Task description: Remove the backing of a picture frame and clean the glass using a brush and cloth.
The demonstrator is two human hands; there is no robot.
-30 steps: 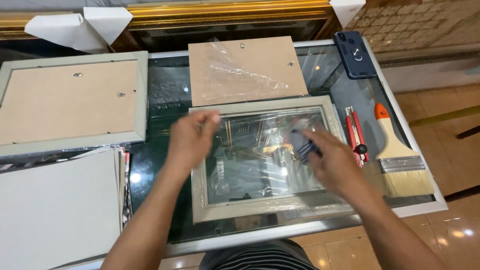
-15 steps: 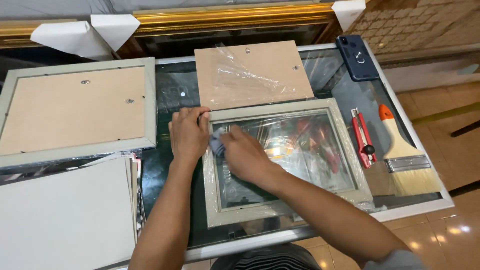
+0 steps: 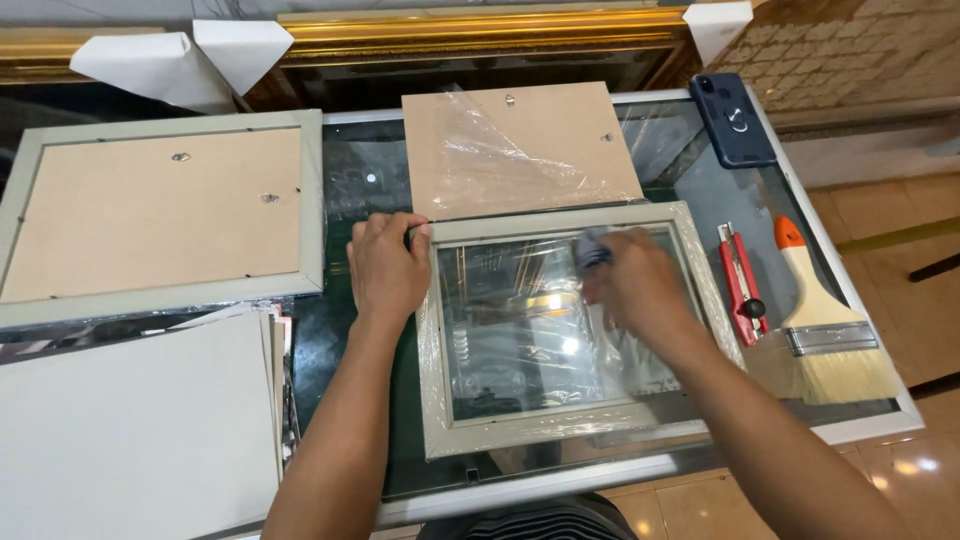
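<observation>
At far left a large picture frame [image 3: 160,215] lies face down. Your left hand [image 3: 388,268], fingers together and curled, presses the left edge of the small grey frame [image 3: 570,330] at table centre. Your right hand [image 3: 635,285], blurred, fingers closed around a dark cloth [image 3: 592,248], rests on its glass. A red utility knife [image 3: 741,285] and paintbrush [image 3: 830,325] lie right.

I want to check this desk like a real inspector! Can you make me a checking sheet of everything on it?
Surface: dark glass table with pale metal rim.
Job's things: grey picture frame with glass pane; small dark cloth.
Clutter: brown backing board under clear plastic film; second grey frame lying face down; red utility knife; wide paintbrush; dark phone; stack of white sheets.
Hands: left hand steadies the frame's corner; right hand, blurred, presses the cloth on the glass.
Cables: nothing seen.
Surroundings: gold moulding; tiled floor.
</observation>
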